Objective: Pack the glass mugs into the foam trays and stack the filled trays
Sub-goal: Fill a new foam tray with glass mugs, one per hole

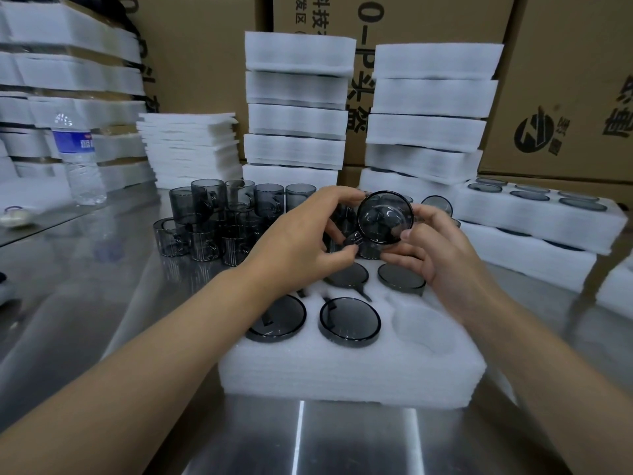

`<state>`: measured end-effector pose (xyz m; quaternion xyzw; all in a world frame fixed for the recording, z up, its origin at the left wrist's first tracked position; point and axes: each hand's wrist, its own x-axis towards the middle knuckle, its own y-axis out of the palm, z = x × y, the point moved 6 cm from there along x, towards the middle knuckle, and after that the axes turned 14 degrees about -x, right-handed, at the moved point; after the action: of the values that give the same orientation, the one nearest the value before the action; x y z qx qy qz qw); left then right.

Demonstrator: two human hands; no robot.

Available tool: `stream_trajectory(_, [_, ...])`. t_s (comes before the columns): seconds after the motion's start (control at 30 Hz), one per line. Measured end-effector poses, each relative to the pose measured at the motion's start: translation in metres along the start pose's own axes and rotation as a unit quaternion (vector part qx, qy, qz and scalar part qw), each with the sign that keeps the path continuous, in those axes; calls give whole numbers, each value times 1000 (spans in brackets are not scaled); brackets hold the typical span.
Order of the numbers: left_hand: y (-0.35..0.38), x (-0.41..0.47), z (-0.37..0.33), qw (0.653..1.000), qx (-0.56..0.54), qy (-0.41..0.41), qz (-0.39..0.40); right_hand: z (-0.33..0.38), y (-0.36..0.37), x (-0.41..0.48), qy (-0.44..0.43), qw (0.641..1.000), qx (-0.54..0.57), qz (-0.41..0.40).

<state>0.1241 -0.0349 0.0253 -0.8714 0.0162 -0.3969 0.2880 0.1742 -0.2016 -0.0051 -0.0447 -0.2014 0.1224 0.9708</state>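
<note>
We hold the glass mug [384, 217] tipped above the foam tray [342, 371], its axis pointing back at us, handle lower left, left hand [301, 241] and right hand [442, 248] both curled round it.

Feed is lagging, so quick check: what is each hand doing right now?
Left hand: holding the glass mug, fingers curled at its rim and handle.
Right hand: holding the same mug from the other side.

a packing warehouse: stacked cardboard cartons [565, 80] behind foam tray stacks [296, 108].
</note>
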Motion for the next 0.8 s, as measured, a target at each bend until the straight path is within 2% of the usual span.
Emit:
stream_trajectory(0.33, [-8, 1, 1, 997, 18, -6, -76, 20, 14, -14, -54, 991, -107, 63])
stream_trajectory(0.53, [-13, 0, 1, 993, -48, -16, -106, 38, 16, -22, -73, 976, -172, 111])
stream_trajectory(0.63, [-9, 0, -8, 994, -72, -4, -83, 47, 13, -23, -86, 954, -250, 143])
stream_trajectory(0.8, [1, 0, -30, 994, -104, -11, 9, 56, 6, -32, -57, 937, -203, 279])
